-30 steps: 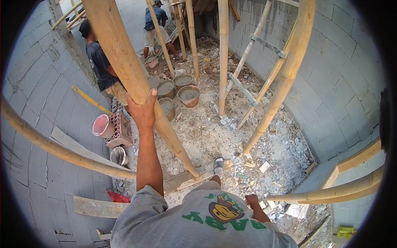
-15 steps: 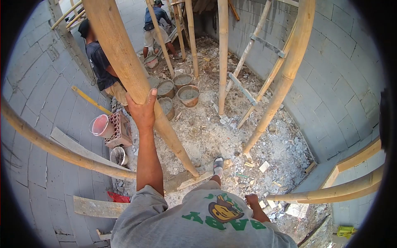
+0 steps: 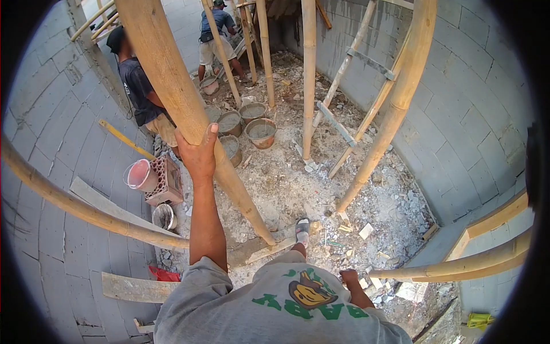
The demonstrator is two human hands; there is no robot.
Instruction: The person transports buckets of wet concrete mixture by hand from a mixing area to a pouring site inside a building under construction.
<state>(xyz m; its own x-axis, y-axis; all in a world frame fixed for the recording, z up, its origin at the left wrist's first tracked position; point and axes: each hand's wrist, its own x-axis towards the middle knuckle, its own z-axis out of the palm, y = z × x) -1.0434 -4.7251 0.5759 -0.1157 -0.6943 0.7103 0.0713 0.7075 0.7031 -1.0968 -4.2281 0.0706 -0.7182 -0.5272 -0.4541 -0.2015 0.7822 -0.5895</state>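
Observation:
My left hand (image 3: pixel 199 155) is wrapped round a thick bamboo pole (image 3: pixel 166 74) that slants down to the ground in front of me. The thumb shows on the pole's right side, while most of the fingers are hidden behind it. Low at my right side hangs my right hand (image 3: pixel 349 277), its fingers curled and nothing visible in them. Just to its right is the near end of a bamboo pole (image 3: pixel 447 269), apart from the hand. My foot in a sandal (image 3: pixel 302 230) stands on the rubble floor below.
Several buckets of grey mortar (image 3: pixel 262 133) stand ahead, near upright bamboo poles (image 3: pixel 309 80). A wooden ladder (image 3: pixel 337 123) leans at the right. On the left, a pink bucket (image 3: pixel 141 175) sits by a red crate (image 3: pixel 166 179). One person (image 3: pixel 140 86) stands left; another (image 3: pixel 216 37) bends farther back.
The person at the left has shifted slightly, and the one at the back has moved an arm a little. My hands stay where they were.

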